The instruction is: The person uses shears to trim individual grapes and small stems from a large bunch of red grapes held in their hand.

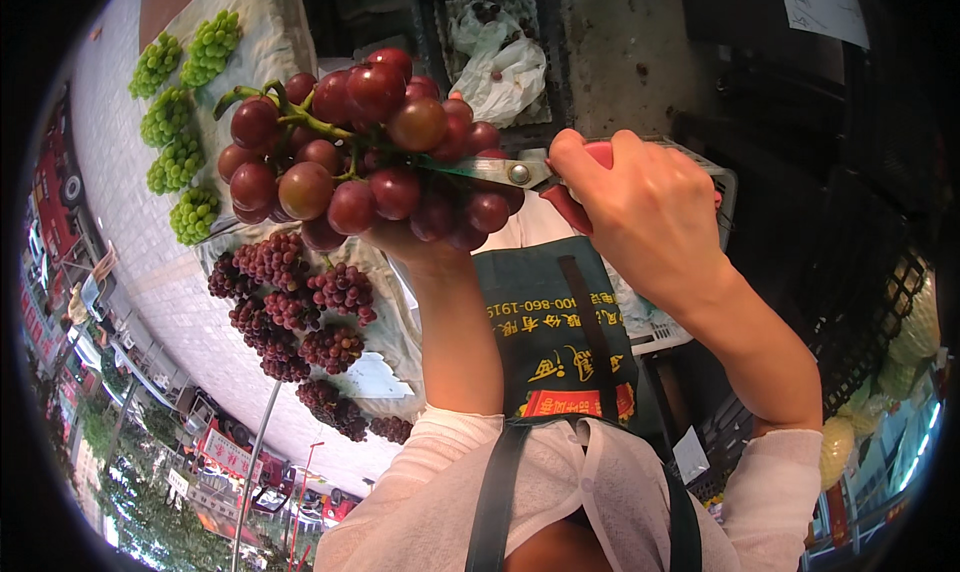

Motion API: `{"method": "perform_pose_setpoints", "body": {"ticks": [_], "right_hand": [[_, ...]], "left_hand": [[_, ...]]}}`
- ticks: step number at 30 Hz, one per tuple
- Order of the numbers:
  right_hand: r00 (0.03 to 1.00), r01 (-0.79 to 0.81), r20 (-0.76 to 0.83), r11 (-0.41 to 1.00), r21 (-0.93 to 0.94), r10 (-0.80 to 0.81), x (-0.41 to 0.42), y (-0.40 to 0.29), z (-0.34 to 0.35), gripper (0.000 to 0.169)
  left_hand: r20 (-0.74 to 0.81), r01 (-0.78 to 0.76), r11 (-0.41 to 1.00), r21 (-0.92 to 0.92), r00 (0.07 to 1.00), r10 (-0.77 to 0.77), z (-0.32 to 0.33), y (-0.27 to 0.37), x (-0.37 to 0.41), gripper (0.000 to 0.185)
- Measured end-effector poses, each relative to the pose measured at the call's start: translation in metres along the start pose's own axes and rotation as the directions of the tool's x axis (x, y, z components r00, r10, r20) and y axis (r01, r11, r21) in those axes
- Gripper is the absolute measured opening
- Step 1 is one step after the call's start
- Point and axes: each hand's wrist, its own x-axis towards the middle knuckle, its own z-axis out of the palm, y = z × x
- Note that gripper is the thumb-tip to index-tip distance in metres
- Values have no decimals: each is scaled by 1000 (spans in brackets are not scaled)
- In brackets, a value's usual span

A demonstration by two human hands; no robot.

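A large bunch of red-purple grapes [394,189] lies on my left hand [412,243], which supports it from below. The berries hide most of that hand; a fingertip shows at the far side. The bunch's green stem [319,124] points to the left. My right hand [641,197] grips red-handled scissors [495,170] from the right. Their handles are somewhat apart, and the blades reach in among the berries near the middle of the bunch. The blade tips are hidden there, so I cannot tell what lies between them.
Green grape bunches [169,118] and smaller red bunches [300,302] lie on cloth [274,28] at the left. Beyond the held bunch stands a black crate [559,54] with a white plastic bag [506,77]. A white plastic basket [724,197] is behind my right hand. My dark green apron [540,272] bears writing.
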Motion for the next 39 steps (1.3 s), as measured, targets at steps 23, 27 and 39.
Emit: {"method": "perform_pose_setpoints", "body": {"ticks": [23,27,39], "right_hand": [[964,-201,213,963,182,161,-16,-16,-29,28],[920,-331,319,890,315,229,-22,-18,-26,31],[868,-320,455,926,202,200,-16,-22,-69,31]], "left_hand": [[498,494,859,-134,783,-373,-59,9,18,57],[379,498,829,-253,840,-389,-42,3,8,62],[217,362,932,-21,911,-349,-89,26,14,40]]}}
